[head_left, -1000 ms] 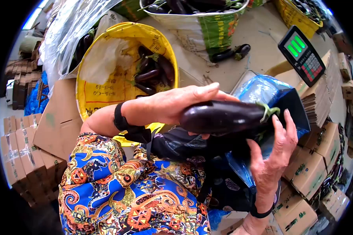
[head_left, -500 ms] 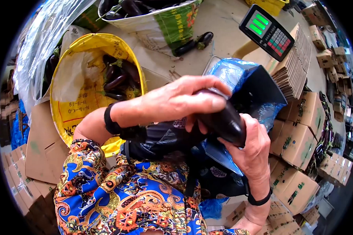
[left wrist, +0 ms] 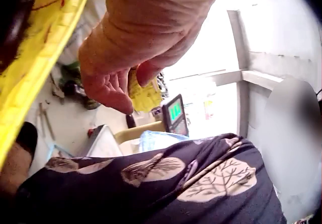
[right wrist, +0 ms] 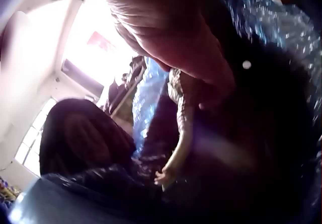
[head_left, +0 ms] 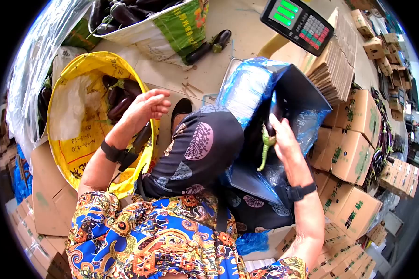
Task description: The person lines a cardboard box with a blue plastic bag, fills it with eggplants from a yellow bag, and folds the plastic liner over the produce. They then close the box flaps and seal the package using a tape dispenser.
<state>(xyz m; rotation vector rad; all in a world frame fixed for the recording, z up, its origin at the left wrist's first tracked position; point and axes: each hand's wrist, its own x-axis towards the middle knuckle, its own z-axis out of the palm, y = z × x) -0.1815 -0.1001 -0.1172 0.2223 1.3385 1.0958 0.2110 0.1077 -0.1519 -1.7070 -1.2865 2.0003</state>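
Observation:
In the head view my right hand (head_left: 287, 144) grips an eggplant (head_left: 270, 126) near its cap, inside a dark box (head_left: 307, 88) lined with blue plastic (head_left: 244, 93). The eggplant's green stem (head_left: 265, 156) points back toward me; its far end is hidden in the box's shade. In the right wrist view the pale stem (right wrist: 184, 133) sticks out below the fingers. My left hand (head_left: 144, 108) is raised empty by the rim of a yellow sack (head_left: 56, 100), its fingers loosely bent. Several eggplants (head_left: 118, 108) lie inside that sack.
A scale display (head_left: 298, 23) stands beyond the box, beside stacked flat cardboard (head_left: 333, 76). Closed cartons (head_left: 347, 153) are piled at the right. Farther off is a white-and-green sack (head_left: 181, 32) of eggplants, with loose eggplants (head_left: 209, 47) on the floor. My knee (head_left: 202, 144) lies between sack and box.
Both hands held the eggplant between them before. My left hand let go and moved left to the yellow sack, while my right hand carried the eggplant down into the lined box.

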